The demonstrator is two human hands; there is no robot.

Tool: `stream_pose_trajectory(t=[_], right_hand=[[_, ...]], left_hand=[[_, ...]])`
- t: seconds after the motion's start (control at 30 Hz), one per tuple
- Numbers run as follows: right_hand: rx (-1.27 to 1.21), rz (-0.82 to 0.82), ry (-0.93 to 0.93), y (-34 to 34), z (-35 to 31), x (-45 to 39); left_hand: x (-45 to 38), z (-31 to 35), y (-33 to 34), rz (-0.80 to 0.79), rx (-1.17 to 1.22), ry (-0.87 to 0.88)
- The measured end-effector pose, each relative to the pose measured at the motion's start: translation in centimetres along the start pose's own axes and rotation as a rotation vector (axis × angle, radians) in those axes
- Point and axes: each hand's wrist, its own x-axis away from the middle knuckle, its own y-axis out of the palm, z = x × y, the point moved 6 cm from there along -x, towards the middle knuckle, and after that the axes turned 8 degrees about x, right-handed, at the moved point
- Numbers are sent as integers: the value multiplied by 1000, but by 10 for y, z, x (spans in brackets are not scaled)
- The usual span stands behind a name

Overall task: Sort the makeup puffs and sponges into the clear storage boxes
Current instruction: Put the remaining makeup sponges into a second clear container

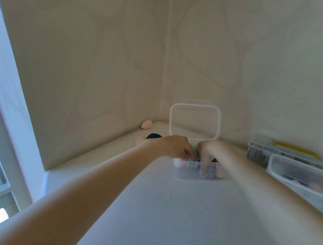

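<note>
Both hands reach into a small clear plastic storage box [197, 169] with raised lid on a white table [160, 208]; the left hand [174, 146] and right hand [207, 150] curl fingers downward among pastel sponges [206, 173], grip unclear. A peach egg-shaped sponge [146, 124] lies by the wall.

white table [151, 207], 3 clear boxes [197, 169], 3 sponges [146, 124]

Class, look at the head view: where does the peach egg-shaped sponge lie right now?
The peach egg-shaped sponge lies far left on the white table, in the wall corner, beyond the dark puff.
</note>
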Motion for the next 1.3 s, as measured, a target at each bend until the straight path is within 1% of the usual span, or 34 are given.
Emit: stream_pose_trajectory(t=[0.07, 0.13, 0.23, 0.3, 0.37, 0.43, 0.47, 0.57, 0.7, 0.8, 0.9, 1.0, 1.2, 1.3], right_hand=[[-57, 10, 22, 2, 6, -2], [-145, 26, -5, 1, 14, 1], [-406, 3, -78, -9, 29, 13], [-525, 43, -81, -20, 43, 19], [-522, 166, -58, -32, 52, 20], [-459, 327, -57, -40, 50, 15], [-408, 369, -67, -41, 44, 13], [-301, 339, -81, -29, 29, 5], [-350, 309, -83, -16, 25, 0], [-314, 321, -66, -10, 28, 1], [-333, 347, -21, -6, 38, -1], [-400, 361, 9, -5, 45, -2], [-426, 353, -18, -11, 40, 1], [-430, 425, -42, -27, 40, 11]], left_hand=[[-3, 4, 3, 25, -7, 4], [-4, 5, 4, 50, -13, 10], [-5, 2, 3, 80, -26, 31], [-5, -1, 2, 89, -24, 16], [-7, -3, 1, 112, -10, -11], [-11, -1, 0, 124, -18, -34], [-12, 1, 1, 123, -34, -41], [-15, 5, 1, 122, -82, -36], [-16, 7, 1, 107, -196, -31], [-15, 10, -1, 132, -272, -39], [-17, 8, -1, 173, -252, -40], [-20, 3, 1, 161, -208, -59], [-34, 1, 7, 123, -177, -111], [-37, 0, 5, 107, -167, -121]])
